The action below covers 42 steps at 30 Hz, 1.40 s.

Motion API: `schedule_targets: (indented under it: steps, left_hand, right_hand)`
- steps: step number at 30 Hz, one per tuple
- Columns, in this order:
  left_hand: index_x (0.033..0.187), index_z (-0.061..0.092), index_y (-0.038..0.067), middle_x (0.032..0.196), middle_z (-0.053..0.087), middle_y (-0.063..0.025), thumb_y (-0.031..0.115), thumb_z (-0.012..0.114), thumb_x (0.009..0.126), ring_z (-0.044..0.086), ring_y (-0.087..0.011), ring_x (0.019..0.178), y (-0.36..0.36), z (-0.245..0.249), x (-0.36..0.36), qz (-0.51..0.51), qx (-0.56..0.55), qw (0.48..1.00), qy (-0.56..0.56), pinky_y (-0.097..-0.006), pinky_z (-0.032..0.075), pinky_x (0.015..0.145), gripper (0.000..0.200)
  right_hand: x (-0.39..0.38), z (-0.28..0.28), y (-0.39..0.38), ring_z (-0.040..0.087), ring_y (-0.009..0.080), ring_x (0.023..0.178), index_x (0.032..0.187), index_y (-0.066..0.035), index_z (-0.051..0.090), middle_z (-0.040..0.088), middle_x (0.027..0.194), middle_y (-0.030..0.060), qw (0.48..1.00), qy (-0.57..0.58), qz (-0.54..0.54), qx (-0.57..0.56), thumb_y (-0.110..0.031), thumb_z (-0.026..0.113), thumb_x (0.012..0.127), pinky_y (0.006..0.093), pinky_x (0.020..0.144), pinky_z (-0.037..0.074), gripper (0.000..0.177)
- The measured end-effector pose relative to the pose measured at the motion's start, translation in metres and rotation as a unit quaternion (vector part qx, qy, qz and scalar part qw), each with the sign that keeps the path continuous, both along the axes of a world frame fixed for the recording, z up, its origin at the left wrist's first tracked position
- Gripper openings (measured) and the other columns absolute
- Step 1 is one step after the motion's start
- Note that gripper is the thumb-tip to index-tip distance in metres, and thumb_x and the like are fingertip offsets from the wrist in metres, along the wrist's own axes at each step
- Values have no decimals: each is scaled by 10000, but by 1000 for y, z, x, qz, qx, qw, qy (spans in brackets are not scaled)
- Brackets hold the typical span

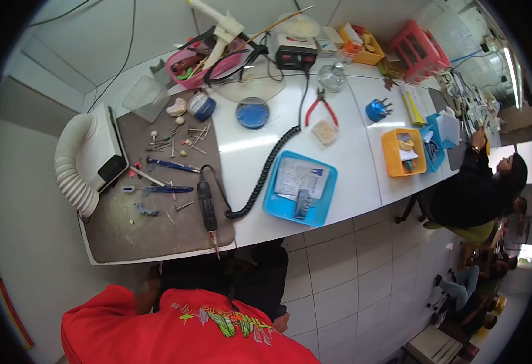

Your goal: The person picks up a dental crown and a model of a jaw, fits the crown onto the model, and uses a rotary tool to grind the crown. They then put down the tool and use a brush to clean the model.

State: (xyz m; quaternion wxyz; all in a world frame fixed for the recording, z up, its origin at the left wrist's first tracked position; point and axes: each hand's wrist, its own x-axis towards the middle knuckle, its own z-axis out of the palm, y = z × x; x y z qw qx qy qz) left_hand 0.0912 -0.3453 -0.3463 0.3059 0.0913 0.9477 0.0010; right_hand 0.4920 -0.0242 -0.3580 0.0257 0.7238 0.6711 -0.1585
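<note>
My right hand (281, 323) rests low beside my right thigh, below the bench, mostly hidden by my red shirt (175, 330). On the other side, my left forearm (148, 296) goes down past the bench edge, and its fingers are lost in shadow. Neither hand touches anything on the bench. Closest above my lap is a black rotary handpiece (206, 203), lying on the brown mat (157, 239) with its tip over the front edge. Around it are blue-handled tools (169, 189), several small burs (198, 134) and a bluish scrap (146, 210).
A white suction hose (72, 158) stands left. Right of the mat are a coiled cord (272, 161), a blue tray (329, 203) with papers, red pliers (322, 109) and a blue dish (252, 114). A pink basket (175, 67) is behind. Another person (469, 194) sits far right.
</note>
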Motion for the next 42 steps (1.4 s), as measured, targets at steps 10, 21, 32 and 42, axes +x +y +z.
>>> schedule_targets:
  steps: [10, 21, 32, 42]
  left_hand:
    - [1120, 671, 20, 1007, 706, -198, 208, 562, 921, 707, -347, 874, 10, -38, 41, 77, 240, 967, 34, -408, 559, 740, 295]
    - [851, 665, 45, 755, 684, -163, 303, 595, 899, 664, -386, 779, 17, -26, 36, 0, 209, 969, 131, -481, 517, 733, 271]
    - [924, 721, 86, 795, 721, -116, 282, 625, 892, 697, -320, 788, 14, -44, 36, 20, 276, 946, 171, -427, 543, 750, 220]
    - [1218, 564, 109, 1175, 566, -68, 314, 561, 960, 521, -204, 1012, 36, 213, 76, -221, 784, 154, 559, -367, 425, 788, 329]
  right_hand:
    - [3, 8, 14, 638, 456, 901, 1229, 14, 500, 645, 1015, 240, 992, 118, 49, 7, -259, 774, 755, 487, 773, 508, 612]
    - [-16, 1, 11, 653, 432, 890, 1152, 6, 576, 677, 1000, 235, 986, 118, 102, 64, -336, 748, 831, 472, 781, 506, 500]
    - [-26, -22, 50, 617, 362, 1091, 1252, -59, 589, 655, 1138, 160, 901, 43, 397, 171, -330, 667, 900, 438, 915, 484, 451]
    - [-108, -40, 89, 635, 407, 864, 892, -17, 609, 638, 927, 196, 906, 82, 392, 140, -307, 720, 844, 493, 767, 504, 314]
